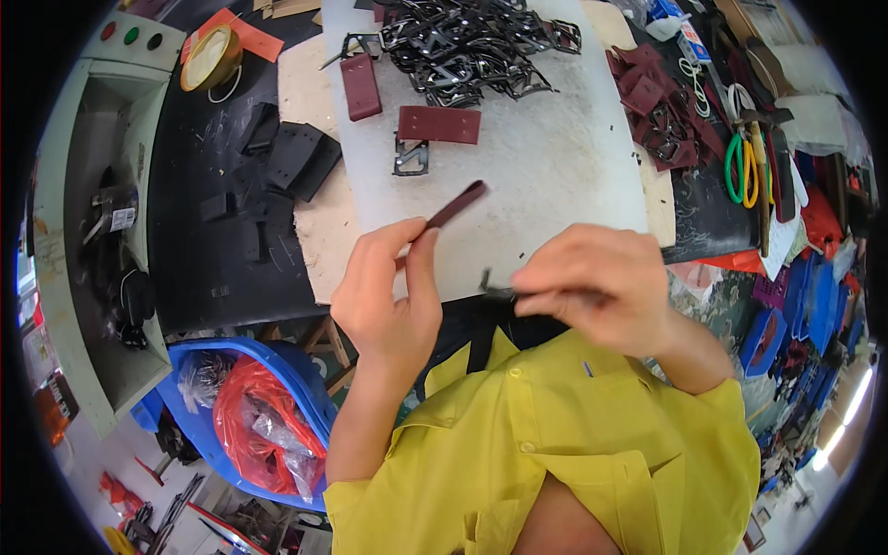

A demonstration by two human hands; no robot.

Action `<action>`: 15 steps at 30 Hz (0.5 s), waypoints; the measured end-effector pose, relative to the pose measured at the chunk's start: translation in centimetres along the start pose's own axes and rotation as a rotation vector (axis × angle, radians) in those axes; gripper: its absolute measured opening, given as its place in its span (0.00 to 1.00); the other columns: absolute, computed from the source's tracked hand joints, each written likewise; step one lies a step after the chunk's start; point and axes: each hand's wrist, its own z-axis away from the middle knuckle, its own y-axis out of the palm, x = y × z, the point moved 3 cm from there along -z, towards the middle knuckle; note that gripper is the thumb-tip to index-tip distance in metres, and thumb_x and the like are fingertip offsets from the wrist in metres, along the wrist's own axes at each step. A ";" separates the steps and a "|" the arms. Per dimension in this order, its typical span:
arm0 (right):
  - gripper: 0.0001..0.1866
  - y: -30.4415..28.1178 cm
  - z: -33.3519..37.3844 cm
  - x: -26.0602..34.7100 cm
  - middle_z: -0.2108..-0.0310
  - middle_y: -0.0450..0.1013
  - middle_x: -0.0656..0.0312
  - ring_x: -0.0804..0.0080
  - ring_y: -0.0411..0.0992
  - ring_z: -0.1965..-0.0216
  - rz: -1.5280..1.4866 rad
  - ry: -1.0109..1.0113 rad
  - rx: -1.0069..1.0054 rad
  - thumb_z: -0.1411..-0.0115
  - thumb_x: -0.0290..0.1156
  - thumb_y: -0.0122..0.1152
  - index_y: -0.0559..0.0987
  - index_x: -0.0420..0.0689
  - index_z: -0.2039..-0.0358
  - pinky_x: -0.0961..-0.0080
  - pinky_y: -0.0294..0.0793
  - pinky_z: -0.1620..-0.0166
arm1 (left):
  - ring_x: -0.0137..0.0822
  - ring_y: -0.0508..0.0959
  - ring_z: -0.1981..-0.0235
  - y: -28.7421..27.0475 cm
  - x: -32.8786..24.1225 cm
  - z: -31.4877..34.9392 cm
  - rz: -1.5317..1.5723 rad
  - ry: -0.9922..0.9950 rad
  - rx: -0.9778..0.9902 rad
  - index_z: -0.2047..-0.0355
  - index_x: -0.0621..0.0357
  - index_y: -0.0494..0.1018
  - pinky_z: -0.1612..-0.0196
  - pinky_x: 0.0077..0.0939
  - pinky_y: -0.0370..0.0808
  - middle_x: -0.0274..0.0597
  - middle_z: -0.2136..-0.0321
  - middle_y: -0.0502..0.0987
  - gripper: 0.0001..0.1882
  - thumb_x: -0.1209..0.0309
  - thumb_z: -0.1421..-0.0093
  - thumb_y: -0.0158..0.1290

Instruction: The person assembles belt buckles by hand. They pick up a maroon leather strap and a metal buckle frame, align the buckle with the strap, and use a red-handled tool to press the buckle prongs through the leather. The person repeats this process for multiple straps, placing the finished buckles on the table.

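Between the thumb and fingers of my left hand (387,291) is a folded maroon leather strip (457,203), its looped end pointing up and to the right. My right hand (597,287) pinches a small dark metal buckle (492,285), smeared by motion and partly hidden by the fingers. The two hands are apart, over the near edge of a white board (546,176). Beyond them a flat maroon leather piece with holes (439,125) lies against a single buckle (411,157). Another maroon piece (361,88) rests further left. A heap of dark buckles (472,46) covers the board's far end.
Maroon leather pieces (666,111) are piled at the right, near green-handled scissors (734,171). Black leather pieces (301,159) lie left of the board. A yellow cup (213,60) stands far left. Below the table's left side sits a blue bin (314,388) with red plastic bags.
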 end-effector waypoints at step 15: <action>0.07 -0.7 0.5 -0.8 0.79 0.72 0.66 0.85 0.65 0.80 -0.215 0.400 0.026 0.52 0.20 0.64 0.79 0.40 0.70 0.88 0.64 0.76 | 0.26 0.76 0.67 -0.2 -3.1 0.6 0.861 -0.526 0.262 0.58 0.72 0.72 0.61 0.18 0.73 0.43 0.66 0.76 0.12 0.83 0.43 0.51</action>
